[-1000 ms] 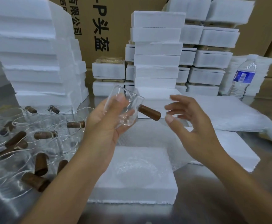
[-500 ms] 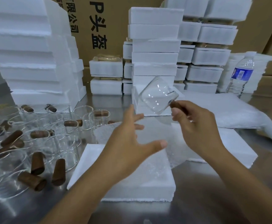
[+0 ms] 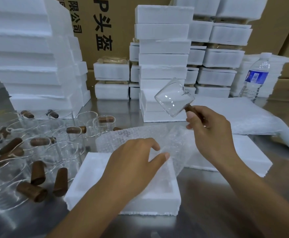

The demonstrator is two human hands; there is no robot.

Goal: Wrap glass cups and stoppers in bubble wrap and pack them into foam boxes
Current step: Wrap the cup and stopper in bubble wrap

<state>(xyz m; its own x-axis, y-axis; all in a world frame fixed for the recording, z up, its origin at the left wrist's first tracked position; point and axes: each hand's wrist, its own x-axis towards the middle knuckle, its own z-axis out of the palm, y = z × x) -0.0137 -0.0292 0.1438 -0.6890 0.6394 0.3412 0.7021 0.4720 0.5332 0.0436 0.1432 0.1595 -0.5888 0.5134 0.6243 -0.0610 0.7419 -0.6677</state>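
Observation:
My right hand holds a clear glass cup up in the air by its brown wooden handle, the cup tilted to the upper left. Lower down, my left hand pinches the edge of a sheet of bubble wrap between thumb and fingers. That sheet lies over the back of an open white foam box in front of me. Several more glass cups and brown wooden stoppers crowd the steel table on the left.
Tall stacks of white foam boxes stand behind and at the left, in front of cardboard cartons. A water bottle stands at the right, beside a pile of bubble wrap. A flat foam lid lies under my right arm.
The cup passed from my left hand to my right, which now holds it by the handle. My left hand dropped down and took hold of the bubble wrap.

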